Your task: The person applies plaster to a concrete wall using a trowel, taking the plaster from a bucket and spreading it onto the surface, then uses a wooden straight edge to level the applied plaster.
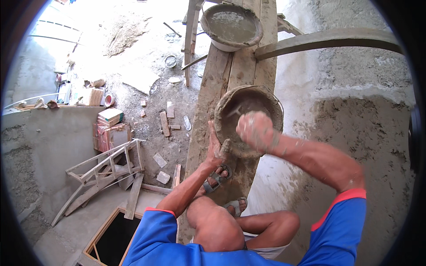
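A bucket (224, 99) of wet grey mortar stands on the plank in front of my knees, its rim caked and its wire handle hanging at the right side. My left hand (215, 144) grips the near left of this bucket, fingers along the outer wall and thumb at the rim. Over the opening, my right hand (256, 130) is closed in a fist, smeared with mortar and slightly blurred. It holds what looks like a trowel (235, 111); only a short pale metal part shows, and the blade cannot be made out in the mortar.
A second bucket (215, 43) with greyish liquid sits farther along the raised wooden planks (217, 71). A curved beam (328, 39) meets the planks from the right. Right lies a partly plastered wall (355, 128). Below left are stacked boxes (111, 133), a wooden frame (106, 162) and a floor opening (113, 237).
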Demonstrator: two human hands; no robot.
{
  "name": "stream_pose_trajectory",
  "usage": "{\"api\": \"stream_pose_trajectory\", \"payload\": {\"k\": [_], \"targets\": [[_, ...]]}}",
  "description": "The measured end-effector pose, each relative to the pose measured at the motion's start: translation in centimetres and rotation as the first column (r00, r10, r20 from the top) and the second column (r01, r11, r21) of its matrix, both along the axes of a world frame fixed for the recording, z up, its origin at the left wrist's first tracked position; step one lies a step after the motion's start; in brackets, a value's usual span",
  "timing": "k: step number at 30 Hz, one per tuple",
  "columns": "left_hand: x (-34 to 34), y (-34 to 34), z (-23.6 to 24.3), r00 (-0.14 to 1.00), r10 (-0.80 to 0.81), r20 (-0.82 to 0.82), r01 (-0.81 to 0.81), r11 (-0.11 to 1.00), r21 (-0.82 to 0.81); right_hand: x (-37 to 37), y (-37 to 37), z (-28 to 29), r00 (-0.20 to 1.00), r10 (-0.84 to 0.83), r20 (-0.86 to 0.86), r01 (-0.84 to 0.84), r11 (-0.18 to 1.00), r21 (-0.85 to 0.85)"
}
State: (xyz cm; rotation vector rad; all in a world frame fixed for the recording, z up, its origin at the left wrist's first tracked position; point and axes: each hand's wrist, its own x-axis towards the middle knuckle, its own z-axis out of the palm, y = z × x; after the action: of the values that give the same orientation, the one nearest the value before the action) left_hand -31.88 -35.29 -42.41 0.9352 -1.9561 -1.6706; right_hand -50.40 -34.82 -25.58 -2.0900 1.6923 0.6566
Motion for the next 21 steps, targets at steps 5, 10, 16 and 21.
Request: {"api": "stream_pose_trajectory", "payload": {"k": [5, 10, 16, 21], "targets": [[0.3, -0.1, 0.3, 0.999, -0.046, 0.025, 0.049, 0.987, -0.155, 2.8, 2.8, 2.5, 0.958, -0.034, -0.284, 0.084, 0.983, 0.165], [-0.2, -0.6, 0.8, 0.997, -0.082, 0.004, 0.082, 0.987, -0.138, 0.6, 7.5, 0.1, 0.986, -0.157, -0.046, 0.16, 0.986, 0.05], [0.5, -2.0, 0.4, 0.982, -0.179, 0.059, 0.188, 0.917, -0.352, -4.8, 7.6, -4.6, 0.82, -0.418, 0.391, 0.398, 0.907, 0.136], [2.0, -2.9, 0.6, 0.98, -0.17, 0.107, 0.2, 0.889, -0.412, -2.7, 7.2, 2.3, 0.809, -0.514, 0.287, 0.459, 0.856, 0.239]]}}
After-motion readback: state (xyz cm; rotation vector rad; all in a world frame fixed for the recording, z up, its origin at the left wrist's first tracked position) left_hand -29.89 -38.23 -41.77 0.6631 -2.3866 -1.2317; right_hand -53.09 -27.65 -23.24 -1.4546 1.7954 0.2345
